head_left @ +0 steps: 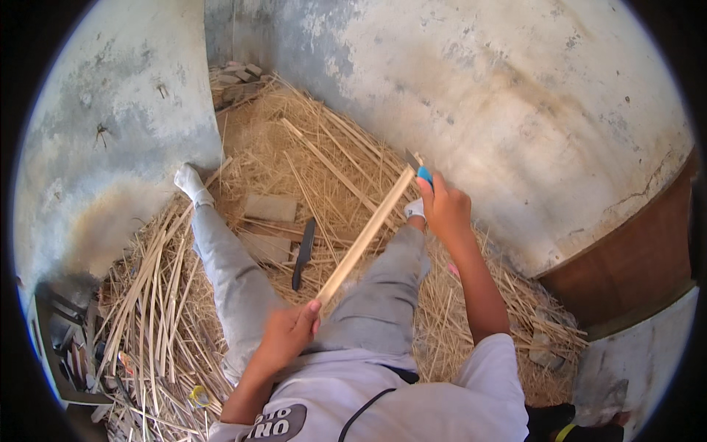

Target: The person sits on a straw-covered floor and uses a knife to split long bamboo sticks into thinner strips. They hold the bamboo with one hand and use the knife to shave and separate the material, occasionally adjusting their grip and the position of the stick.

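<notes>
Okay, left hand [292,333] is gripping the pale strip [368,232], right hand [448,209] is clutching the blue-handled knife [424,174] — tough grain could be making it slip.

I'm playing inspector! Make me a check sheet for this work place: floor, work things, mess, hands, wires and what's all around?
Surface: thin, straw-coloured shavings spread thickly, with flat slabs among them.
Job's things: a long pale strip, slanting up to the right; a blue-handled knife at its far end, blade contact hard to tell.
Clutter: heaped thin strips on the left; a dark knife-shaped tool lying between the legs.
Hands: left hand grips the strip's near end; right hand grips the knife.
Cables: nothing seen.
Surroundings: worn, stained walls; rubble in the far corner.
</notes>
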A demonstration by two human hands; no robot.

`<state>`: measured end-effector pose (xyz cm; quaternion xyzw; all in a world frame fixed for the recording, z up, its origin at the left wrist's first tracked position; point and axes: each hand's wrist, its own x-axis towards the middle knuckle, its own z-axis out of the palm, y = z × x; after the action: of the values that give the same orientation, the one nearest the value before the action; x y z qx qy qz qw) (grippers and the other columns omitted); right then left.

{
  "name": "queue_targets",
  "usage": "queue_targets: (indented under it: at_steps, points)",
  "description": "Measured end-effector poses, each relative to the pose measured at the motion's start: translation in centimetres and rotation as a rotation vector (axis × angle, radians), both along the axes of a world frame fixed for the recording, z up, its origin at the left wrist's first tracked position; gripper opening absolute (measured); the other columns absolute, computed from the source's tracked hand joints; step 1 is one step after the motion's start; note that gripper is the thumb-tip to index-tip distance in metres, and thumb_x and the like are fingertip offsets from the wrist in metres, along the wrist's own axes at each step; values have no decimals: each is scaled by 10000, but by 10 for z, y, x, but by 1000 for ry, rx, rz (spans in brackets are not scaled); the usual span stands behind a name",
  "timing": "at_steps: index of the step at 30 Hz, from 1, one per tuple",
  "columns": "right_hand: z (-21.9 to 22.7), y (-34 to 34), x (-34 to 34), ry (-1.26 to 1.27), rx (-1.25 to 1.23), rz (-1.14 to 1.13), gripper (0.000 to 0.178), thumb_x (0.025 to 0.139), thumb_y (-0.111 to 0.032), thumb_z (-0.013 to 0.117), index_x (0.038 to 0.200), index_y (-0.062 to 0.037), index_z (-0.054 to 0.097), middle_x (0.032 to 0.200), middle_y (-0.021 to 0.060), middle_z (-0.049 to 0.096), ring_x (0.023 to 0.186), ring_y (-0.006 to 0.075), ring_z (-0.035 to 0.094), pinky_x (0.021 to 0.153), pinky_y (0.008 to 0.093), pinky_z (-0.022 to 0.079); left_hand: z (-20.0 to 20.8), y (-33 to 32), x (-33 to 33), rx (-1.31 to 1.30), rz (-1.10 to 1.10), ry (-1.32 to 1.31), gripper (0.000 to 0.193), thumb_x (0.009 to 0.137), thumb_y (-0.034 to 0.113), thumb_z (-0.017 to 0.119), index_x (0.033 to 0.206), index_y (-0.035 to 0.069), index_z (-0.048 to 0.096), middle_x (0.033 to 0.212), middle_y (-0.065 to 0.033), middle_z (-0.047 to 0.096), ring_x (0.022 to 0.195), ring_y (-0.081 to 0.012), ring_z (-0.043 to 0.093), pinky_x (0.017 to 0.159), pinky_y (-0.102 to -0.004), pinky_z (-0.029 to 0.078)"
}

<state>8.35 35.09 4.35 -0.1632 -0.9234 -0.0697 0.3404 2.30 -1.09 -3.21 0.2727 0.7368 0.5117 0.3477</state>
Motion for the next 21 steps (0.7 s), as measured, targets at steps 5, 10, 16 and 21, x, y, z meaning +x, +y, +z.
queue_targets:
  at_steps: [5,10,16,21]
  points:
    - [1,-31,8,-169,-411,47,412,1058,-407,476,924,-32,578,626,184,598,566,387,616,522,490,471,-12,-3,-10,73,31,-218,549,1086,447,458,687,79,546,581,35,455,535,-77,405,507,-266,345]
    - [-19,-63,26,-256,-231,221,406,1061,-394,467,942,-21,573,678,223,595,612,410,617,522,493,474,-9,1,-8,45,17,-255,550,1083,464,459,689,90,545,578,50,441,516,-60,379,483,-248,306]
    - [-6,-50,29,-321,-344,286,393,1054,-396,494,949,-22,560,673,208,603,594,418,618,525,497,470,-16,1,-4,78,17,-99,559,1079,463,469,675,85,554,562,47,446,494,-52,395,464,-242,302]
    - [1,-33,28,-441,-297,151,417,1053,-425,488,965,-25,565,618,182,594,596,413,623,531,496,470,-10,3,-2,80,0,-116,555,1082,443,473,668,83,558,566,45,460,505,-56,409,475,-245,316]
